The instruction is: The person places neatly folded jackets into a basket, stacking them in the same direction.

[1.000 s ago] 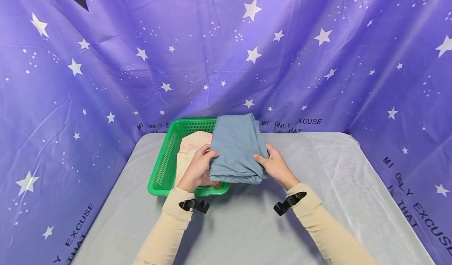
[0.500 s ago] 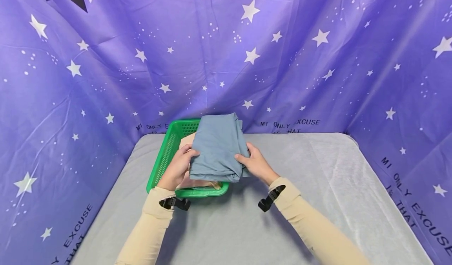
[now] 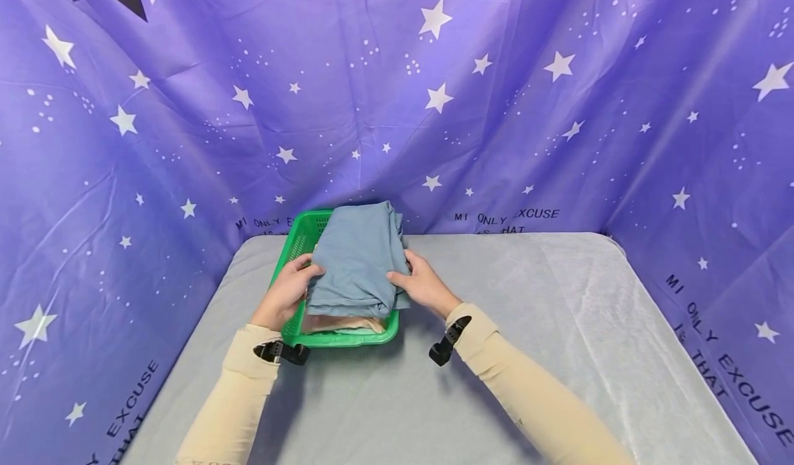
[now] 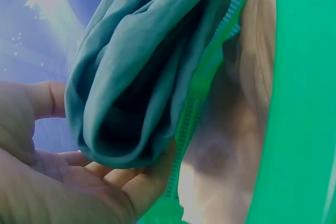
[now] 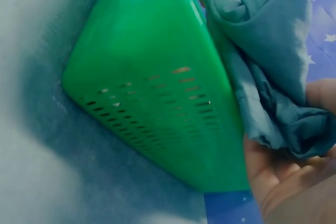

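Note:
A folded blue-grey cloth garment (image 3: 356,258) is held level over the green plastic basket (image 3: 347,341). My left hand (image 3: 288,289) grips its left edge, thumb on top and fingers underneath; the left wrist view shows the rounded fold of the garment (image 4: 126,82) resting in those fingers. On the opposite edge, my right hand (image 3: 424,286) pinches the layers the same way. Below the garment, a pale pink cloth (image 3: 341,324) lies inside the basket, mostly covered in the head view. From the right wrist, the garment (image 5: 268,51) appears just above the basket's rim.
The basket stands on a bed-like surface covered in grey fabric (image 3: 527,327), near its back edge. A purple curtain (image 3: 397,93) with white stars hangs behind and along both sides. Each wrist carries a black strapped camera mount (image 3: 449,341).
Both hands have carried the folded garment leftward, from over the basket's right side to above its middle. The grip looks the same, and the basket has stayed in place.

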Tool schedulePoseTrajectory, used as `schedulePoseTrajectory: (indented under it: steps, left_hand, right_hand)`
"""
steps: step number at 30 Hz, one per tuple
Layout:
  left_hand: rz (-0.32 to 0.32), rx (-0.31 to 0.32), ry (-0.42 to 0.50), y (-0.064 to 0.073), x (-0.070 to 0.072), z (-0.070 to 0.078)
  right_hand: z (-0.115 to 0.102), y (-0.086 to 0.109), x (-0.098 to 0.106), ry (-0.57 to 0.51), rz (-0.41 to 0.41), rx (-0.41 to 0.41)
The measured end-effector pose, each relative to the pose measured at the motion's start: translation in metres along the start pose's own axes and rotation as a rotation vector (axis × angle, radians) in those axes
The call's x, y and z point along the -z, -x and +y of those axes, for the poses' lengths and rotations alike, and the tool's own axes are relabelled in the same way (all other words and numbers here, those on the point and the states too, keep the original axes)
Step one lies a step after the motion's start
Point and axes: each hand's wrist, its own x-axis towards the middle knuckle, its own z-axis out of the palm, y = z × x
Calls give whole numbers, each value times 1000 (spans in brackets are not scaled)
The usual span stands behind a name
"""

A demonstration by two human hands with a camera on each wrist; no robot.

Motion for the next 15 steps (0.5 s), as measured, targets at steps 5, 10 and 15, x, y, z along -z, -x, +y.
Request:
schedulePoseTrajectory:
  steps: [5, 10, 15]
  left_hand:
    - [-10, 3, 5, -1, 7, -1]
    - [-6, 34, 5, -3, 10, -3]
    - [21, 62, -42, -2, 10, -2]
  right_hand:
    - [-4, -4, -7, 83, 16, -16]
    - [-9, -5, -13, 181, 28, -29]
    - [-11, -8, -18, 301, 47, -47]
